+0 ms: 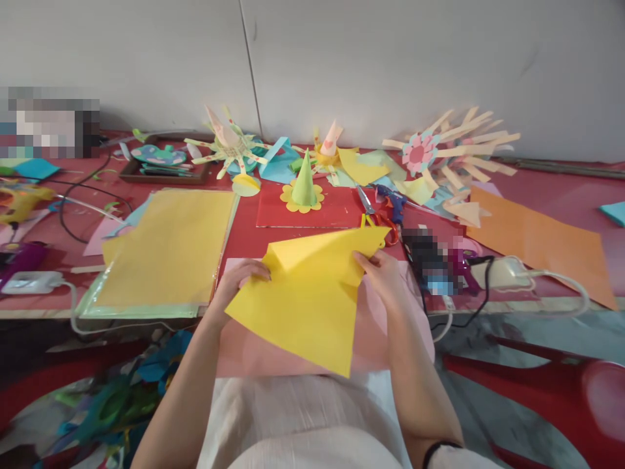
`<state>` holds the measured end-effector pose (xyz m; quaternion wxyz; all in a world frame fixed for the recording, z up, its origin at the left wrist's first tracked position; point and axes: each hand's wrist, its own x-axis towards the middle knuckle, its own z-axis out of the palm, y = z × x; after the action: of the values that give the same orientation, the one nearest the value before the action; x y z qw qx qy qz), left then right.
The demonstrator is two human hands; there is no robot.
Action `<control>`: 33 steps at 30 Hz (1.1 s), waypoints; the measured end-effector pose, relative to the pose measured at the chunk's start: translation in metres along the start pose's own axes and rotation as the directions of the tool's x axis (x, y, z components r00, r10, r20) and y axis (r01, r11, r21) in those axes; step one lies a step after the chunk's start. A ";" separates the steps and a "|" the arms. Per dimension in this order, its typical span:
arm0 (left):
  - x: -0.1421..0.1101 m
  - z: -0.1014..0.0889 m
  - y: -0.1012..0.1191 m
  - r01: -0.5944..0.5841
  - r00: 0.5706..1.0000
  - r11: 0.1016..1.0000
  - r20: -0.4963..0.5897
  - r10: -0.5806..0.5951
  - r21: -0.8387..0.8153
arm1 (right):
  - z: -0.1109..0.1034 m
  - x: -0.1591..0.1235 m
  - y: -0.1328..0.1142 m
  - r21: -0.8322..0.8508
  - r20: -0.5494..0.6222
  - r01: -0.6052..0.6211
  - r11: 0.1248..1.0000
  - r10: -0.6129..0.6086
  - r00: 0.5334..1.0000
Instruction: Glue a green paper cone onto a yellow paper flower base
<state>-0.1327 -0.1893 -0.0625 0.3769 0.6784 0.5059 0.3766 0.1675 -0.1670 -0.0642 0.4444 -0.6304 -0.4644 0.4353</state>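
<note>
A yellow paper sheet (307, 293), partly folded over at its top, is held above a pink sheet (254, 355) at the near edge of the red table (244, 238). My left hand (239, 277) pinches the sheet's left edge by the fold. My right hand (383, 273) grips the right side, with the thumb on top of the paper. Both hands are closed on the sheet.
A stack of yellow sheets in a plastic sleeve (168, 251) lies to the left. A green paper cone on a yellow flower (303, 185) stands on a red sheet behind. Scissors (374, 215), an orange sheet (537, 244), paper sun crafts (439, 153), cables and a red chair (561, 391) surround.
</note>
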 end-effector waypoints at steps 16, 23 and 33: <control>-0.041 0.007 -0.001 -0.161 0.975 0.711 -0.001 0.222 0.684 | 0.021 -0.021 0.013 0.067 -0.324 -0.091 0.994 0.108 0.940; -0.026 0.022 0.000 -0.200 0.979 0.793 0.148 0.139 0.575 | 0.036 -0.028 0.015 0.268 -0.311 -0.079 0.960 0.164 0.936; -0.028 0.018 -0.002 -0.226 0.957 0.864 0.269 0.110 0.450 | 0.031 -0.018 0.029 0.473 -0.308 -0.104 0.875 0.275 0.911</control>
<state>-0.1232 -0.2179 -0.0761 0.2211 0.8313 0.4734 0.1894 0.1400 -0.1843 -0.0970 0.6100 -0.6242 -0.1958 0.4471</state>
